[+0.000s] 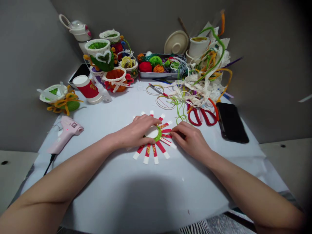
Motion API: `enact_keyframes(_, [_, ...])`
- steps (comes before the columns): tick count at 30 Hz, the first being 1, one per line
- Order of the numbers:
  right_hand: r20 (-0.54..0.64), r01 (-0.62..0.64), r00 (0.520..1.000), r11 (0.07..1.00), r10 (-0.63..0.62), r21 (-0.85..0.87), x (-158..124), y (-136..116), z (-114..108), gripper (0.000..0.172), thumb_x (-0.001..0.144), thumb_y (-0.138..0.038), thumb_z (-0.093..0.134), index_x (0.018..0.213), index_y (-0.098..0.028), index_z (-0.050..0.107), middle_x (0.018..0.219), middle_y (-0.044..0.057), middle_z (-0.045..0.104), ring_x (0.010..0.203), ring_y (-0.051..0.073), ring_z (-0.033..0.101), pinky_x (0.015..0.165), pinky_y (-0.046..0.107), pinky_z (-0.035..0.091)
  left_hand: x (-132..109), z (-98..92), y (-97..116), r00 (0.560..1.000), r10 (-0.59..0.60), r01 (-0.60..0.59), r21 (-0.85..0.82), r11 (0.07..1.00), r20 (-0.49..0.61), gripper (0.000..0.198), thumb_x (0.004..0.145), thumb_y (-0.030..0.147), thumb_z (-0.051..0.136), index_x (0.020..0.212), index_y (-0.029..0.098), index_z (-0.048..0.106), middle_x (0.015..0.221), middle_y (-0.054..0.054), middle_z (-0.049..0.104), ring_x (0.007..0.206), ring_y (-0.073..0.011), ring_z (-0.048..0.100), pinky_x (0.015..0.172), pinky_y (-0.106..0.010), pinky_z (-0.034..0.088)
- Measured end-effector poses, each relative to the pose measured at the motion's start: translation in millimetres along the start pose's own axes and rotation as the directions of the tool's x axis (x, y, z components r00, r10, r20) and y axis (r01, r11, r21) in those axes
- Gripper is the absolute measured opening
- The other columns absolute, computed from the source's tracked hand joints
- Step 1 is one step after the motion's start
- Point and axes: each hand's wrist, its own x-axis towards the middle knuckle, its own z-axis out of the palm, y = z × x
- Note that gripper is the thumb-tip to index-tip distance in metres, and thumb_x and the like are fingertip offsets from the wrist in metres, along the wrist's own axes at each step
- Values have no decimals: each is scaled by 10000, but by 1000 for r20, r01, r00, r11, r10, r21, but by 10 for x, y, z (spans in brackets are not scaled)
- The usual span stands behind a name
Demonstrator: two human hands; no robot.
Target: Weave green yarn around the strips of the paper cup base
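Note:
A paper cup (151,132), slit into strips, lies splayed flat on the table like a sun. Its strips are red with white ends and some gold print. Green yarn (158,134) rings the white round base. My left hand (136,131) rests spread over the cup's left side, thumb and fingers apart, hiding the strips there. On the right, my right hand (191,138) is closed in a pinch by the strip ends. A thin strand of the green yarn seems to run into its fingertips, though they partly hide it. Loose green yarn lies just behind that hand.
Red-handled scissors (201,117) and a black phone (232,123) lie at right, below a heap of lace trim (195,84). A pink glue gun (65,133) is at left. Decorated cups (116,79), a red paper cup (88,88) and a yarn tray (161,74) stand behind.

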Motion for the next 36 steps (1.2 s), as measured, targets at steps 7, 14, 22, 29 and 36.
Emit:
enact_keyframes(7, [102,231,966,970,-238,78,-110,-73,-176,208,1041,-164,505,1051,-185,711,916,72,630,831,180,604,717,297,500,-21,-126,-95,981,119,-98,-140,985,151,473,912,108,587,1361,250,543,1371,-98,625,1304,-265,554,1125,-458,416])
enact_keyframes(14, [354,301,883,950,-309,79,-185,-167,-312,235,1021,-127,493,992,-161,724,880,69,628,771,167,580,676,281,475,-33,-93,-169,981,106,-83,-142,986,165,437,953,166,602,1373,275,544,1392,-88,632,1340,-267,542,1173,-498,359])
enact_keyframes(22, [469,321,817,940,-336,115,-270,-283,-337,262,1044,-137,463,952,-172,705,858,59,616,745,168,557,649,289,452,-33,-92,-179,980,124,-101,-147,984,156,410,975,192,602,1375,271,557,1413,-96,632,1351,-273,547,1172,-506,357])
enact_keyframes(29, [438,371,833,929,-338,11,-349,-310,-273,313,1030,-99,448,775,-189,604,817,57,592,704,171,499,602,310,399,-24,-103,-171,980,135,-109,-167,980,148,413,956,170,606,1355,271,574,1386,-92,648,1338,-275,559,1171,-502,372])
enact_keyframes(36, [286,241,933,970,-220,-41,-232,-142,-211,250,1057,-235,517,878,-181,683,846,73,631,771,199,576,684,332,454,-22,-107,-161,979,157,-130,-193,972,132,417,940,129,602,1342,235,579,1370,-109,636,1305,-264,576,1134,-460,441])
